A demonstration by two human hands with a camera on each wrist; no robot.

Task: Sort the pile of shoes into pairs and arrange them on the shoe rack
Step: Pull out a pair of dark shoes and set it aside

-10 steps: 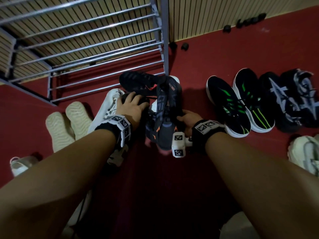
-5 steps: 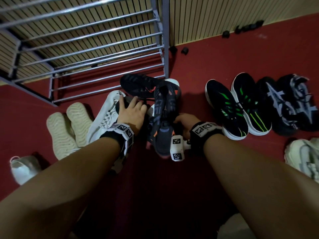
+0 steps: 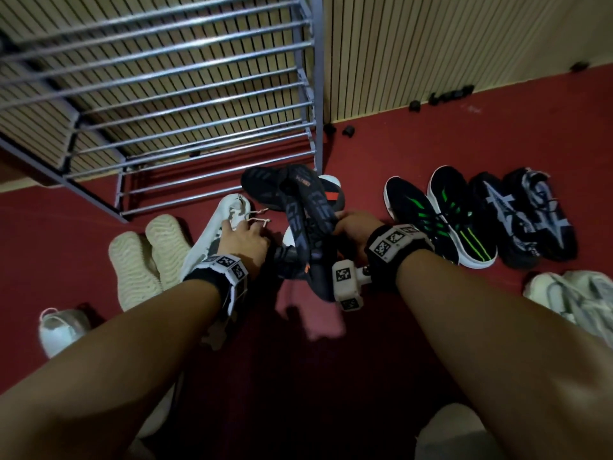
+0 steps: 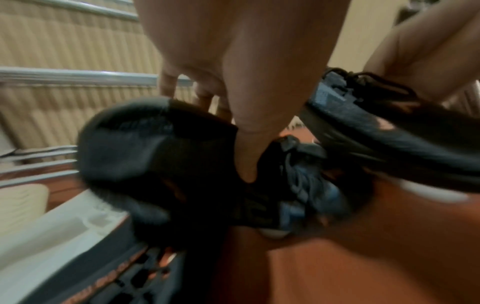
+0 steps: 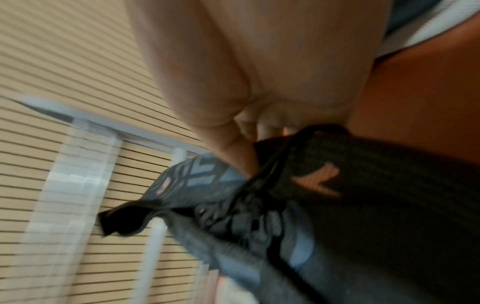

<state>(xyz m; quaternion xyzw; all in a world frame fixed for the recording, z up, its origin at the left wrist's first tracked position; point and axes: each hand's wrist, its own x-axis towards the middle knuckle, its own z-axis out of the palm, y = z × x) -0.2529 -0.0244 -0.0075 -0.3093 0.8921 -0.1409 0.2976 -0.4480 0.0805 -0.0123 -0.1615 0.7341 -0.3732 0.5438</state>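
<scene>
Head view: at the centre of the frame the right hand [image 3: 353,227] grips a dark grey sneaker with orange accents [image 3: 311,224], held off the red floor [image 3: 414,154] with its sole turned toward the camera. Just left of it, the left hand [image 3: 243,239] curls over a second dark grey sneaker [image 3: 285,260] of the same kind, beside a white lace-up sneaker [image 3: 215,234]. Another dark sneaker [image 3: 265,184] lies behind them at the foot of the silver metal shoe rack [image 3: 185,94], which fills the upper left. Two cream shoes lying sole-up [image 3: 149,254] sit at mid left. At the right, a black pair with green stripes [image 3: 441,214] and a black pair with grey stars [image 3: 524,217] stand side by side.

Left wrist view: blurred; the left hand [image 4: 233,82] has its thumb hooked into the collar of the second dark grey sneaker [image 4: 155,164].

Right wrist view: blurred; the right hand [image 5: 259,72] pinches the dark grey sneaker with orange accents [image 5: 311,195] at its tongue.
</scene>
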